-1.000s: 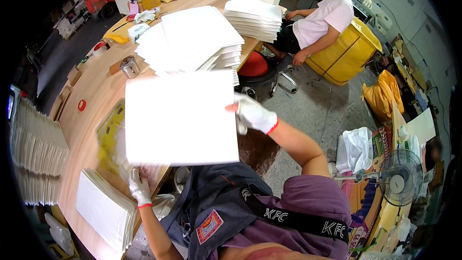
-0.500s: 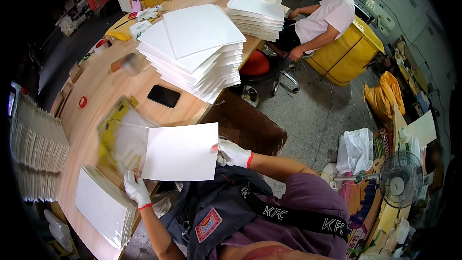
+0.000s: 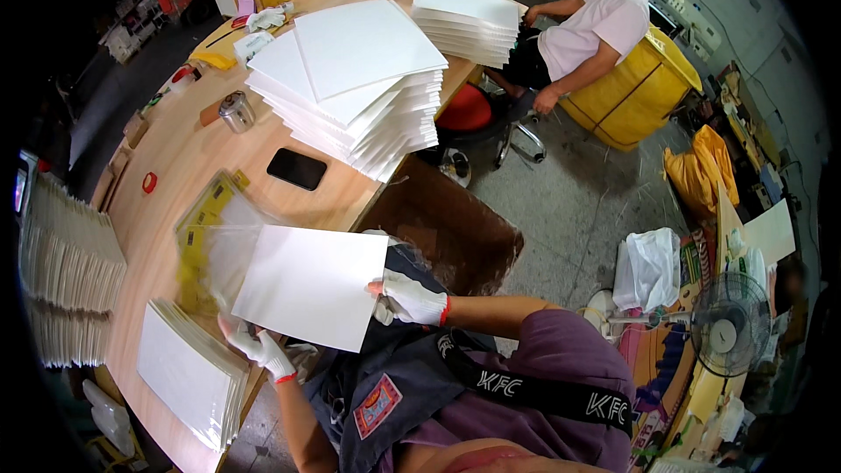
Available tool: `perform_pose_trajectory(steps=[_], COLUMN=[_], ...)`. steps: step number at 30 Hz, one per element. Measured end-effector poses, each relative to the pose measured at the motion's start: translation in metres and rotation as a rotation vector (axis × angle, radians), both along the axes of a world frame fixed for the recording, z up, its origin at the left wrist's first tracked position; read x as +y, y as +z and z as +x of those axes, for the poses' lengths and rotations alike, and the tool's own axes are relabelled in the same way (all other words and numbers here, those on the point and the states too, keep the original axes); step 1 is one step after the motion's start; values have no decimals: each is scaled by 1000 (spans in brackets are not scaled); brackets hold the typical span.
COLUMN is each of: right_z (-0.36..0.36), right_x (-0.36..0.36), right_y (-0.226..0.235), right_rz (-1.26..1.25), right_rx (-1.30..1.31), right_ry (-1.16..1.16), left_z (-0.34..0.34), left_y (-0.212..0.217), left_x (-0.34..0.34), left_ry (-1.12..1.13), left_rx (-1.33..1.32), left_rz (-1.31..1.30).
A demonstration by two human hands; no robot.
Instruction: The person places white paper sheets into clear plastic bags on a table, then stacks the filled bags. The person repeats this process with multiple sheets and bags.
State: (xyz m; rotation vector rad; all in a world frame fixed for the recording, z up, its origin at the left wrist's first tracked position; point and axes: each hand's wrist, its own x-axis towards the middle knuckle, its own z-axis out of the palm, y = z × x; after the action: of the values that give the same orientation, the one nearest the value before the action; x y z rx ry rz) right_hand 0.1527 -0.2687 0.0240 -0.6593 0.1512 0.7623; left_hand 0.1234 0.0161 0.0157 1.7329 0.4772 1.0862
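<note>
A blank white board (image 3: 307, 285) is tilted over the table's near edge. My right hand (image 3: 410, 300), in a white glove with bare fingertips, grips its right edge, thumb on top. My left hand (image 3: 260, 350), gloved the same way, is by its lower left corner, fingertips closed on the edge of a clear plastic sleeve (image 3: 229, 254). The sleeve lies around the board's left end; how far in the board sits is hard to see. Under it is a yellow-printed pack of clear plastic (image 3: 194, 250). Left of my left hand lies a stack of wrapped white boards (image 3: 188, 372).
A tall stack of white boards (image 3: 368, 48) stands beyond a black phone (image 3: 296, 169), near a metal cup (image 3: 236, 112) and a red tape ring (image 3: 150, 182). A brown bin (image 3: 464, 228) is below the table's right edge. A seated person (image 3: 587, 35) is at far right.
The white board has tilted, its right end coming down toward me with my right hand. My left hand has moved slightly down, its fingers now pointing more to the left.
</note>
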Motion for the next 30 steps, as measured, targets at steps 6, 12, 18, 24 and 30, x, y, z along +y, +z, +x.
perform_pose_trajectory(steps=[6, 12, 18, 24, 30], right_z=[-9, -5, -12, -11, -9], right_x=[3, -3, 0, 13, 8], right_y=[34, 32, 24, 17, 24], right_rz=[-19, -112, -108, -56, -63], right_rx=[-138, -183, -186, -163, -141], right_ry=[71, 113, 136, 85, 87], left_z=[12, 8, -18, -20, -20], left_y=[-23, -54, -63, -93, -17], left_x=[-40, -34, -23, 8, -5], left_ry=[-387, -470, -455, -540, -313], left_rx=[-223, -115, -63, -130, -306], left_rz=[-1170, -1250, -1210, -1075, -1227])
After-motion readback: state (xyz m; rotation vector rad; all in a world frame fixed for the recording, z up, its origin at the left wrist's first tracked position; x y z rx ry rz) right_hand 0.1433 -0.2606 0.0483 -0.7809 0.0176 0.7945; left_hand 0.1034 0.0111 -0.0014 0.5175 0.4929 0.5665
